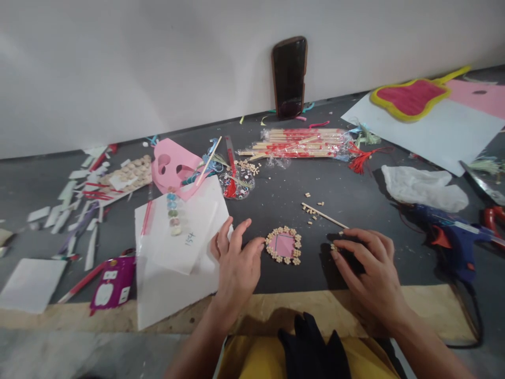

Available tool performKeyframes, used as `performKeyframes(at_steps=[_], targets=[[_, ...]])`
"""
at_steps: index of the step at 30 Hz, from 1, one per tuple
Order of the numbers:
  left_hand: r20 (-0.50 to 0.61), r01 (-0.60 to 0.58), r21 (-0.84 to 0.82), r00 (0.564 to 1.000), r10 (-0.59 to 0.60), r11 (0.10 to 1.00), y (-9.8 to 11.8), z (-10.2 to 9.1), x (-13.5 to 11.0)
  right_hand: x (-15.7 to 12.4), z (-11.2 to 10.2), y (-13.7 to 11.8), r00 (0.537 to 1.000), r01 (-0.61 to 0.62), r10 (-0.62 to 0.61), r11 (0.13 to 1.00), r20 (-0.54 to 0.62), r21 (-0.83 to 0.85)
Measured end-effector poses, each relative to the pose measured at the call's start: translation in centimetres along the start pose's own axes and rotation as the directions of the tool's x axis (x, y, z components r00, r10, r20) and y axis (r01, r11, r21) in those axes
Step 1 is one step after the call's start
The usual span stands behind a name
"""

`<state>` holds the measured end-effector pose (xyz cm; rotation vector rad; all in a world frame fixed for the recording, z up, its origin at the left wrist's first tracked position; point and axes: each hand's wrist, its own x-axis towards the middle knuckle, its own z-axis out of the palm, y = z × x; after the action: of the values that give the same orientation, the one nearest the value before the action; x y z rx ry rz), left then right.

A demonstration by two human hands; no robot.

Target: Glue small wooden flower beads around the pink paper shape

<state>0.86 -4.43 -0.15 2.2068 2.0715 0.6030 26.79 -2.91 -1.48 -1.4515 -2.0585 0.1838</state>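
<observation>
In front of me on the dark tabletop lies a small pink piece [284,245] with a drawn line on it. Little flowers of pale wooden bits [286,260] ring its edge. My left hand [239,258] is open, fingers apart, its thumb tip at the left side of this ring. To the right, my right hand [365,260] pinches a tiny pale wooden flower [333,246] between thumb and finger, just above the table. A thin wooden stick [325,215] lies beyond that hand, with several short cut bits [310,211] by it.
A blue glue gun [450,237] with its cord lies at the right. White sheets [177,289], a pink cut-out [169,166] and paper scraps cover the left. Bagged sticks [303,143] lie behind; a phone [290,79] leans on the wall.
</observation>
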Motion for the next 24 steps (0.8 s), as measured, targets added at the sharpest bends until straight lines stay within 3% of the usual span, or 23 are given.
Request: performKeyframes(at_steps=[24], targets=[[0.043,-0.010,-0.018,0.999,0.011,1.000,0.20,0.33,0.46,0.08,0.00,-0.03,1.000,0.015,-0.015,1.000,0.001,-0.005]])
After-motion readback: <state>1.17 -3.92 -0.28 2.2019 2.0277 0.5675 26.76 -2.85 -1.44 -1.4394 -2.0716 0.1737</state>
